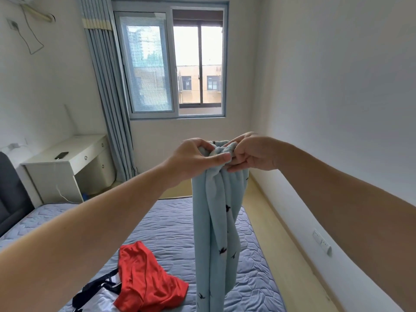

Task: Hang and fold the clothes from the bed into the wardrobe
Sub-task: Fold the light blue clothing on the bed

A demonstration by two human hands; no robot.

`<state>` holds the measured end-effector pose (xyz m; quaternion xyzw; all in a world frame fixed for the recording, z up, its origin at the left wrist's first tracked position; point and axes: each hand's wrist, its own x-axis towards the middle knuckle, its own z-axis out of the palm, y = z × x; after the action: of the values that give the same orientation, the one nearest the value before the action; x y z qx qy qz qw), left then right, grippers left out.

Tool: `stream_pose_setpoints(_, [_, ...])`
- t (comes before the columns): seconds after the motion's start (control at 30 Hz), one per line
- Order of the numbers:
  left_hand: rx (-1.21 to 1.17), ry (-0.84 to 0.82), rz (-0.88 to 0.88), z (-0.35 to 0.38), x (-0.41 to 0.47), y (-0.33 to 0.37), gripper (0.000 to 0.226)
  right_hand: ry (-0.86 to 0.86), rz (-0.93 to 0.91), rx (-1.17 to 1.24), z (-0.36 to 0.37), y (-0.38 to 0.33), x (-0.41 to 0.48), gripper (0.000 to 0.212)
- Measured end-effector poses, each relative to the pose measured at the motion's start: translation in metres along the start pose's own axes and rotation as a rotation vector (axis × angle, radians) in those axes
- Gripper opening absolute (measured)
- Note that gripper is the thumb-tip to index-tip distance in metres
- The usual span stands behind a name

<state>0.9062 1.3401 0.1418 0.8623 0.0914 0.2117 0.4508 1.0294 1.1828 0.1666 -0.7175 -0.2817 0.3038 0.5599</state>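
Note:
A light blue garment (pixel 216 226) with small dark bird prints hangs in front of me above the bed (pixel 171 224). My left hand (pixel 198 158) and my right hand (pixel 249 154) are raised side by side and both pinch its bunched top edge. The cloth drops in long folds to the bottom of the view. On the quilted blue-grey mattress lie a red garment (pixel 146 282) and, partly under it, a white garment with dark trim (pixel 99 296). No wardrobe is in view.
A white desk (pixel 74 161) with a phone (pixel 62 155) on it stands at the back left, beside a grey-blue curtain (pixel 108 104) and the window (pixel 173 64). A dark headboard (pixel 11 192) is at the left. A strip of wooden floor (pixel 290 255) runs along the right wall.

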Motion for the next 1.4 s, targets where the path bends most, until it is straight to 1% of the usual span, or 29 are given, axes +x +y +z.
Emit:
stream_pose_setpoints(0.13, [0.159,0.051,0.056,0.008,0.000,-0.006,0.066,-0.016,-0.002,0.039,0.001,0.003,0.000,0.045])
stream_pose_setpoints(0.2, [0.192,0.078,0.064,0.012,0.000,-0.009,0.069,-0.047,0.001,0.039,0.003,0.004,0.001,0.039])
stream_pose_setpoints(0.27, [0.198,0.120,0.073,0.016,0.002,-0.012,0.067,-0.061,0.004,0.033,0.005,0.006,0.002,0.034])
stream_pose_setpoints(0.3, [0.201,0.136,0.071,0.017,0.004,-0.014,0.061,-0.067,0.007,0.024,0.004,0.007,0.001,0.034])
stream_pose_setpoints(0.4, [0.274,0.139,0.067,0.015,0.009,-0.017,0.022,-0.111,0.011,-0.040,0.004,0.010,-0.002,0.031])
stream_pose_setpoints(0.47, [0.308,0.114,0.088,0.009,0.011,-0.017,0.018,-0.124,0.023,-0.161,0.003,0.010,-0.005,0.030])
stream_pose_setpoints(0.5, [0.312,0.107,0.099,0.006,0.011,-0.016,0.019,-0.130,0.050,-0.276,0.003,0.009,-0.006,0.031])
stream_pose_setpoints(0.6, [0.313,0.089,0.154,-0.005,0.014,-0.012,0.021,-0.209,0.229,-0.743,0.006,0.008,-0.012,0.026])
stream_pose_setpoints(0.63, [0.315,0.073,0.177,-0.008,0.015,-0.010,0.021,-0.248,0.303,-0.861,0.006,0.009,-0.014,0.027])
stream_pose_setpoints(0.7, [0.297,0.030,0.215,-0.015,0.016,-0.007,0.022,-0.311,0.421,-0.977,0.006,0.013,-0.016,0.032])
stream_pose_setpoints(0.73, [0.293,0.005,0.229,-0.017,0.016,-0.005,0.023,-0.318,0.443,-1.001,0.006,0.015,-0.016,0.035])
stream_pose_setpoints(0.87, [0.346,-0.052,0.240,-0.026,0.019,-0.005,0.026,-0.285,0.434,-1.126,0.000,0.017,-0.009,0.040])
stream_pose_setpoints(0.93, [0.404,-0.063,0.220,-0.032,0.021,-0.011,0.027,-0.196,0.361,-1.219,-0.008,0.013,-0.004,0.037])
stream_pose_setpoints(0.97, [0.428,-0.053,0.205,-0.035,0.023,-0.015,0.027,-0.091,0.259,-1.300,-0.013,0.008,-0.002,0.039])
stream_pose_setpoints(1.03, [0.416,0.013,0.157,-0.040,0.027,-0.021,0.025,0.201,-0.037,-1.444,-0.019,0.001,0.005,0.049])
stream_pose_setpoints(1.07, [0.386,0.054,0.140,-0.042,0.029,-0.023,0.026,0.286,-0.141,-1.457,-0.018,-0.001,0.009,0.051])
stream_pose_setpoints(1.13, [0.395,0.072,0.148,-0.044,0.034,-0.023,0.036,0.316,-0.209,-1.443,-0.013,0.000,0.015,0.051])
stream_pose_setpoints(1.2, [0.528,0.020,0.176,-0.046,0.037,-0.024,0.044,0.370,-0.271,-1.447,-0.009,0.004,0.021,0.049])
stream_pose_setpoints(1.3, [0.610,-0.014,0.169,-0.048,0.040,-0.029,0.041,0.358,-0.262,-1.409,-0.009,0.010,0.025,0.039])
stream_pose_setpoints(1.4, [0.610,-0.030,0.135,-0.044,0.040,-0.039,0.038,0.373,-0.282,-1.389,-0.010,0.018,0.028,0.031])
